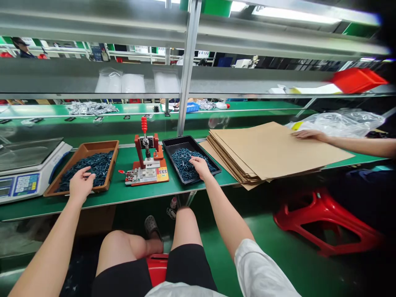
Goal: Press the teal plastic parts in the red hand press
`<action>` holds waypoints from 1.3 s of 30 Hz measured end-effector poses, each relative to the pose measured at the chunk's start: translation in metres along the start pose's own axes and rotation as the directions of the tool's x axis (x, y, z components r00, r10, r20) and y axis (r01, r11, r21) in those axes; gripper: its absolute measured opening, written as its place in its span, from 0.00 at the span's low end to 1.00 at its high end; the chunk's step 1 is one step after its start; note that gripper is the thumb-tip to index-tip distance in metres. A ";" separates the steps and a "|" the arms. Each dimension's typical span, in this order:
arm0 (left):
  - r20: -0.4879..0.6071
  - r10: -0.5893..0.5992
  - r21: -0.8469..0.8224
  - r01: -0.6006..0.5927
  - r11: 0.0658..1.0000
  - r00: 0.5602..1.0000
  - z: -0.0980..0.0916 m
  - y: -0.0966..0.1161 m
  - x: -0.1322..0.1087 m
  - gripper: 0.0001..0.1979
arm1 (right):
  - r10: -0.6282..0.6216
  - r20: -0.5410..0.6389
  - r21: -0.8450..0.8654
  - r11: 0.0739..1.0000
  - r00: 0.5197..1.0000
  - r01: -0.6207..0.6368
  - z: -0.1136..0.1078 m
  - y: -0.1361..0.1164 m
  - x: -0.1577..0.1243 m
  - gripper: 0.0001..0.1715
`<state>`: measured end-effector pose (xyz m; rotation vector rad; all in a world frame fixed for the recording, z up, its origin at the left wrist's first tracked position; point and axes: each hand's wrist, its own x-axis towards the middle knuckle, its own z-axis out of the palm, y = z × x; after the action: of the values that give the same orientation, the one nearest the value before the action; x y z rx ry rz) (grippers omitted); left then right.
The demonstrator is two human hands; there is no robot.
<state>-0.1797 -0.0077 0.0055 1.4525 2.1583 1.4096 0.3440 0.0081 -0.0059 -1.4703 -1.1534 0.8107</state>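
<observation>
Dark blue parts [185, 163] lie heaped in two trays on the green table [123, 198]: a brown tray [111, 147] at 10 o'clock and a black tray [177, 141] at 12 o'clock. The left hand [82, 185] is over the brown tray's heap, fingers curled narrow. The right hand [200, 167] is narrow also, its fingertips down in the black tray's heap. Whether either hand holds a part cannot be determined. A red-knobbed toggle hand press [145, 165] stands between the trays. The step in hand appears to be picking parts; the next move calls for securing one and bringing it to the press. A co-worker's hand [309, 134] rests on stacked cardboard sheets [266, 152] at 2 o'clock.
</observation>
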 end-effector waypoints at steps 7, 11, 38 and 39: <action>0.279 0.060 -0.285 0.023 0.958 0.958 0.017 0.044 -0.031 0.29 | -0.085 -0.170 -0.312 0.950 0.982 0.028 0.001 -0.005 -0.010 0.15; 0.430 0.152 -0.307 -0.014 0.952 0.890 0.038 0.069 -0.050 0.27 | -0.234 -0.091 -0.194 0.957 0.968 0.213 0.020 -0.014 -0.029 0.18; 0.579 0.340 0.073 -0.462 0.884 0.741 0.145 0.099 -0.064 0.11 | -0.183 0.223 0.281 0.953 0.958 0.117 0.139 0.042 -0.084 0.18; 0.598 0.343 0.062 -0.468 0.881 0.725 0.144 0.099 -0.064 0.11 | -0.189 0.223 0.273 0.954 0.956 0.125 0.139 0.042 -0.085 0.18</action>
<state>0.0002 0.0353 -0.0151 2.1946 1.6855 0.6784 0.1995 -0.0276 -0.0852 -1.0703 -1.2797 1.0105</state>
